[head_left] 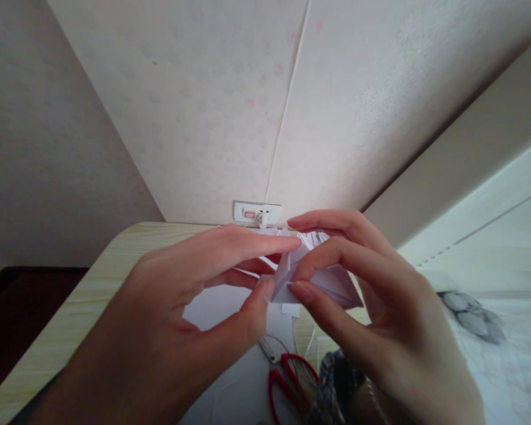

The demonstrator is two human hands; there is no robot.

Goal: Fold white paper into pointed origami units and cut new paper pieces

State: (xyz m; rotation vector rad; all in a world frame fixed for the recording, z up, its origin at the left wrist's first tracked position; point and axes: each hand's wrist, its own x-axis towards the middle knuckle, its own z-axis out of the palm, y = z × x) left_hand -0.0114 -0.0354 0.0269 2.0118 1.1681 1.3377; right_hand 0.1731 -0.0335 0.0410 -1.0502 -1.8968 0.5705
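A folded piece of white paper [331,280], with several creased layers and pointed corners, is held up above the table between both hands. My left hand [203,295] grips its left edge, thumb below and index finger along the top. My right hand [363,283] pinches a fold near the middle between thumb and index finger, its other fingers curved behind the paper. Beneath the hands lie white sheets [243,378] and red-handled scissors [287,378], their blades partly hidden by my left hand.
The light wood-grain table [128,248] meets a patterned wall [212,118] at the back. A wall socket [256,212] with a white plug sits just above the table's far edge. A patterned cloth [336,383] shows at the bottom, and pale bedding [508,354] lies on the right.
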